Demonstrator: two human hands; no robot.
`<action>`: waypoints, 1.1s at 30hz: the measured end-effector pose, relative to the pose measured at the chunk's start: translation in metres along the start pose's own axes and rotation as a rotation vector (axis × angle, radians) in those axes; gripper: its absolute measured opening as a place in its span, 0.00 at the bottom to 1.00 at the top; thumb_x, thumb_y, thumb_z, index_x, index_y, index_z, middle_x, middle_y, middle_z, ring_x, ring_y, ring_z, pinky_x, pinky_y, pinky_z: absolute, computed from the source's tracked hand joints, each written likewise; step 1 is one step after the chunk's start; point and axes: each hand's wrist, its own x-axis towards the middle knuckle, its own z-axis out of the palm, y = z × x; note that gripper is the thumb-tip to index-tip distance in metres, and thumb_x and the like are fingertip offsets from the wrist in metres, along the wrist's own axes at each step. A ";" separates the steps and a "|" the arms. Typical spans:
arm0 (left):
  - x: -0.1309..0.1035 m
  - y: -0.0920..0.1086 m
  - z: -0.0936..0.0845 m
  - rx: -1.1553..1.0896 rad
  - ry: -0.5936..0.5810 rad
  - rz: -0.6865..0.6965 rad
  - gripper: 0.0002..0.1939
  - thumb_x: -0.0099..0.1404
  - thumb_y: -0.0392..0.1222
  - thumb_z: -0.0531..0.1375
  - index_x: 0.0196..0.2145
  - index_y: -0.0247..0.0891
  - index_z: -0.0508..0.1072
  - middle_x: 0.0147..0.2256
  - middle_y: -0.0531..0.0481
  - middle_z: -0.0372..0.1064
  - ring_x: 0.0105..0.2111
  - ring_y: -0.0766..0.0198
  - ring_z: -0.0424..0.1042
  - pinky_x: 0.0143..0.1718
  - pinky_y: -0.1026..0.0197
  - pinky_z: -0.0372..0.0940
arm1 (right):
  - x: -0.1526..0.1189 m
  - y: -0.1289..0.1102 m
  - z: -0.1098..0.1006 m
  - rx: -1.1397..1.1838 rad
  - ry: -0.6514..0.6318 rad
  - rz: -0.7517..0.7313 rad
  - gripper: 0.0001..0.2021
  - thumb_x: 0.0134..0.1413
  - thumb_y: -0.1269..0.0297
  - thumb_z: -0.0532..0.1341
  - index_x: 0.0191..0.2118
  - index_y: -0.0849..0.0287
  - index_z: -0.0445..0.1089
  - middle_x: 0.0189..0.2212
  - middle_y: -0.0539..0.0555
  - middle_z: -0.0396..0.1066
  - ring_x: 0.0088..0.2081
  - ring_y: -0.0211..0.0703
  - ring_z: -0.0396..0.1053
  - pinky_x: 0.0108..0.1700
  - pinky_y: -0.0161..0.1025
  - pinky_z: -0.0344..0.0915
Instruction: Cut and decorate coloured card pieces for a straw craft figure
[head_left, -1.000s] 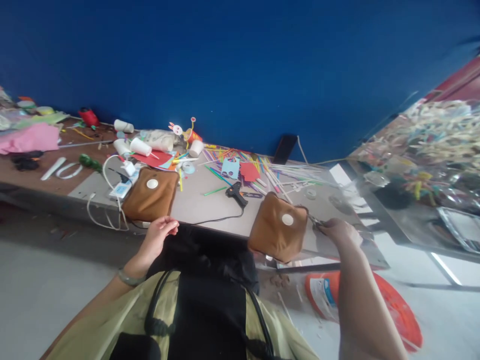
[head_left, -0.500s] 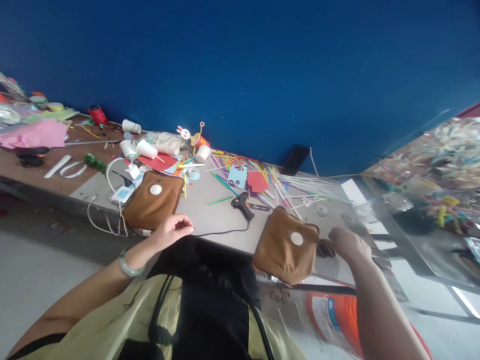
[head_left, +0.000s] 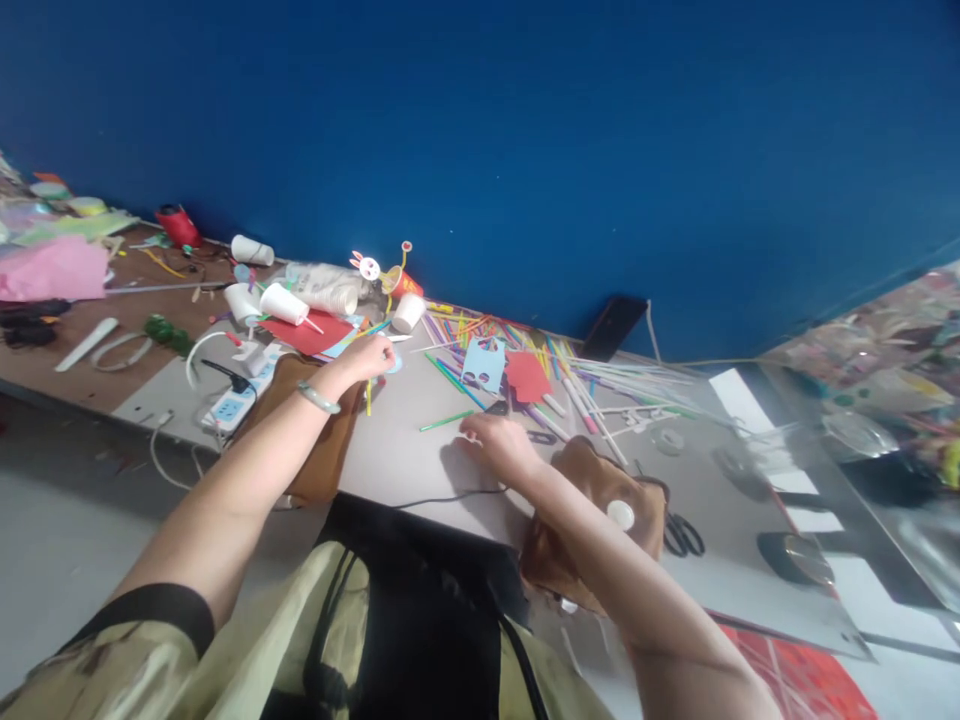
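Observation:
My left hand (head_left: 369, 358) is over the table beside the red paper (head_left: 306, 334), its fingers bent together; whatever it may hold is too small to make out. Below that arm lies a brown cushion-like pad (head_left: 330, 440). My right hand (head_left: 495, 440) is at the black glue gun, which it mostly hides; whether the fingers grip it is unclear. A black cord (head_left: 450, 497) runs left from there. Near the right hand are a green straw (head_left: 446, 421), a light blue cut paper (head_left: 484, 364) and a red paper piece (head_left: 527, 377). My right forearm crosses a second brown pad (head_left: 585, 470).
White paper cups (head_left: 283, 302), a rabbit figure (head_left: 368, 267) and many coloured straws (head_left: 570, 385) lie along the blue wall. A power strip (head_left: 238, 398) sits at the left. Black scissors (head_left: 684, 536) and a leaning black phone (head_left: 615, 328) are at the right.
My right hand has moved left from beside the scissors to the glue gun. My left hand has moved up and forward, from the table's front edge to near the red paper and cups.

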 end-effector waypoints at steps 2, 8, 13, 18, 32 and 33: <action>0.008 -0.007 0.006 0.015 0.016 -0.004 0.09 0.41 0.28 0.62 0.13 0.40 0.69 0.18 0.50 0.64 0.22 0.59 0.66 0.29 0.60 0.59 | 0.022 -0.009 0.005 0.010 -0.016 -0.029 0.07 0.60 0.63 0.62 0.42 0.56 0.75 0.39 0.55 0.78 0.40 0.46 0.74 0.37 0.36 0.61; 0.011 -0.023 0.006 0.017 -0.014 0.022 0.05 0.44 0.32 0.61 0.17 0.40 0.72 0.22 0.48 0.70 0.24 0.58 0.68 0.29 0.60 0.59 | 0.066 -0.009 0.016 0.099 -0.054 -0.034 0.11 0.59 0.65 0.62 0.47 0.58 0.75 0.41 0.56 0.78 0.43 0.46 0.74 0.43 0.37 0.63; 0.015 -0.029 0.003 -0.013 -0.110 0.017 0.04 0.47 0.32 0.63 0.20 0.39 0.73 0.24 0.48 0.72 0.24 0.60 0.68 0.31 0.60 0.61 | 0.096 -0.008 0.023 0.135 -0.059 0.021 0.13 0.59 0.68 0.59 0.48 0.57 0.76 0.41 0.55 0.79 0.42 0.46 0.75 0.44 0.37 0.64; 0.020 -0.037 0.006 -0.003 -0.020 -0.066 0.05 0.48 0.31 0.62 0.21 0.39 0.73 0.24 0.48 0.72 0.26 0.59 0.70 0.32 0.60 0.63 | 0.142 -0.012 0.031 0.188 -0.016 0.105 0.14 0.61 0.65 0.58 0.50 0.59 0.74 0.42 0.56 0.78 0.44 0.46 0.74 0.45 0.38 0.64; 0.023 -0.047 0.006 -0.078 0.094 -0.149 0.03 0.54 0.38 0.61 0.27 0.37 0.74 0.27 0.49 0.74 0.31 0.59 0.72 0.36 0.60 0.65 | 0.213 -0.045 0.043 0.212 0.026 0.326 0.18 0.50 0.54 0.68 0.43 0.61 0.75 0.50 0.62 0.73 0.51 0.52 0.70 0.51 0.42 0.63; 0.023 -0.048 0.006 -0.089 0.118 -0.147 0.03 0.54 0.38 0.61 0.27 0.37 0.73 0.27 0.49 0.74 0.30 0.60 0.72 0.35 0.60 0.65 | 0.215 -0.045 0.042 0.213 0.019 0.332 0.18 0.50 0.54 0.68 0.43 0.61 0.75 0.49 0.62 0.74 0.51 0.52 0.70 0.52 0.42 0.62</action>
